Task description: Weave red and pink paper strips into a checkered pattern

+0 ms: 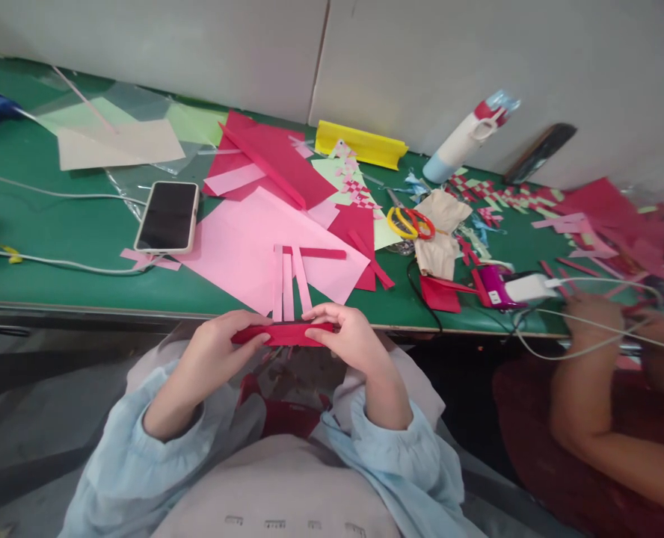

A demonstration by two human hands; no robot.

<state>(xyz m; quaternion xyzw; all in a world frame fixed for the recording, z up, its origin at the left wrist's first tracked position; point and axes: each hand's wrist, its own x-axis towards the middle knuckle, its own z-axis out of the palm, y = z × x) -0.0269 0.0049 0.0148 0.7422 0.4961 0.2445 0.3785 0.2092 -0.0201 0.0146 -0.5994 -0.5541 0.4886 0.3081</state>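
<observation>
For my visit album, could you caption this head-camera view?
Left-hand fingers and right-hand fingers hold a red strip at a green table, near pink strips.

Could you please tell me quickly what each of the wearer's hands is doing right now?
Left hand: closed, pinching a red paper strip by its left end.
Right hand: closed, pinching its right end.

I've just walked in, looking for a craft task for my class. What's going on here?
A person holds a red paper strip at the table's near edge, left hand and right hand gripping opposite ends. Just beyond it, narrow pink strips lie over a large pink sheet, another red strip by their far ends. Scissors lie farther off. To the right, a co-worker's hands are blurred.
</observation>
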